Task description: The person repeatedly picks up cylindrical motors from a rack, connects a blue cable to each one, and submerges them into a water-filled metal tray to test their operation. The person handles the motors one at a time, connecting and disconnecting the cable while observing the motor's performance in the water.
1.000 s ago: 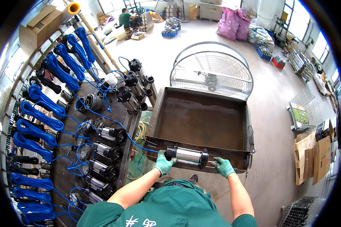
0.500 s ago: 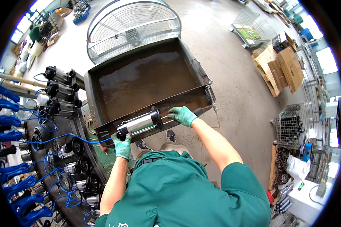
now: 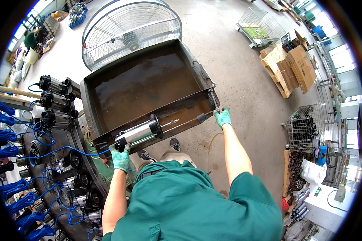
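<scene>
A steel cylindrical pump (image 3: 136, 133) with black end caps lies tilted across the front ledge of a water-filled metal tank (image 3: 93, 116). My gloved left hand (image 3: 120, 157) is closed round its near-left black end, beside the blue cable (image 3: 82, 143). From the pump's other end a thin metal fitting (image 3: 173, 122) points right along the narrow front trough; nothing grips it. At the tank's right corner, my gloved right hand (image 3: 222, 117) has its fingers closed at the hose fitting (image 3: 217, 109), largely covering it. Brown, murky water (image 3: 145, 86) fills the tank.
Several similar pumps (image 3: 54, 100) and coiled blue cables (image 3: 20, 188) crowd the bench on my left. A large wire fan guard (image 3: 130, 24) stands behind the tank. Cardboard (image 3: 299, 68) and wire cages (image 3: 303, 124) stand right. My shoes (image 3: 175, 143) are just below the tank edge.
My right hand has left the fitting at the pump's end and moved right to the tank's corner. My left hand stays on the pump. The whole view has shifted slightly.
</scene>
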The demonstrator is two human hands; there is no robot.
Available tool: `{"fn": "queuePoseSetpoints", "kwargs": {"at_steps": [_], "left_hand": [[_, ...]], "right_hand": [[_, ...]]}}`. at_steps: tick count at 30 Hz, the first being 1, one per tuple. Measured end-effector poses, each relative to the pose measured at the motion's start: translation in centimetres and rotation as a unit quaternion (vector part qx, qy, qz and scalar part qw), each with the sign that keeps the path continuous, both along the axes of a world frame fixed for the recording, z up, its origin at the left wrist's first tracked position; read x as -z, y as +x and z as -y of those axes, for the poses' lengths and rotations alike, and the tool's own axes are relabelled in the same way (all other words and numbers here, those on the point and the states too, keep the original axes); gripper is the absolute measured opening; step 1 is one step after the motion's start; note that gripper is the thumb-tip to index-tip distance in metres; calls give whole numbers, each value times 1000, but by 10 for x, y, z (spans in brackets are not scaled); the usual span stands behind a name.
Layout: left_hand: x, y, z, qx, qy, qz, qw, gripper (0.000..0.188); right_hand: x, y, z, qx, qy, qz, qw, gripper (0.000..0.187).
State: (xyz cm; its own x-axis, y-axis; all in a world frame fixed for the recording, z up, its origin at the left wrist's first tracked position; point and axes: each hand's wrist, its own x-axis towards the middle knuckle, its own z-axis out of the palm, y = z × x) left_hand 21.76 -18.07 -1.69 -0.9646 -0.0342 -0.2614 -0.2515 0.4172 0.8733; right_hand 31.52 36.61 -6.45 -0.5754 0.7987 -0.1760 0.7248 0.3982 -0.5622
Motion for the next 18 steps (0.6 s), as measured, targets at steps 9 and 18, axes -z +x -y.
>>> {"fn": "queuePoseSetpoints", "kwargs": {"at_steps": [9,18], "left_hand": [[-11,-5,-8,14,-24,3,1000,61],[0,-2,10,-4,-36,19,999,69]], "right_hand": [[-19,-119,-21,-22,-27,9,999,58],[-84,-87,77,-150,-304,-4,941,13]]}}
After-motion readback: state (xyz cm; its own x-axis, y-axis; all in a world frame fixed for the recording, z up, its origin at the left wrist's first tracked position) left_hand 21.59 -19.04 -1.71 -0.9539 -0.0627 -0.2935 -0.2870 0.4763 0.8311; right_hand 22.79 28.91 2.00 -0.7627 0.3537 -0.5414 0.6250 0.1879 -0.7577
